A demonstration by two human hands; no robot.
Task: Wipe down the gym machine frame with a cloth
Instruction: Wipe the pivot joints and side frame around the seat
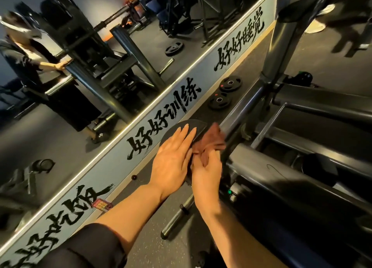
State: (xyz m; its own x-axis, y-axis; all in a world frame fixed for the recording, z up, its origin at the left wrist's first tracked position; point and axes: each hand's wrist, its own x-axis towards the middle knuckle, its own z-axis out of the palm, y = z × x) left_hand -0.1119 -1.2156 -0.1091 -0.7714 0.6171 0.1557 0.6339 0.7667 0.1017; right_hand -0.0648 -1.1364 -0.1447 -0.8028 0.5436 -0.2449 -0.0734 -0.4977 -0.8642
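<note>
A brown cloth [213, 142] is bunched against the edge of a round black pad [198, 126] on the grey gym machine frame [281, 52]. My left hand [173, 159] lies flat on top of the pad, fingers straight. Just to its right, my right hand [207, 173] grips the lower part of the cloth, which hides its fingertips. The cloth's upper part touches the pad's rim and a dark frame bar [237, 125].
A mirror [80, 76] with a light blue lettered strip [181, 100] runs along the left and reflects a person and machines. Weight plates [230, 83] lie on the floor by the wall. A chrome peg [177, 215] sticks out below my hands. Dark padding [281, 197] fills the right.
</note>
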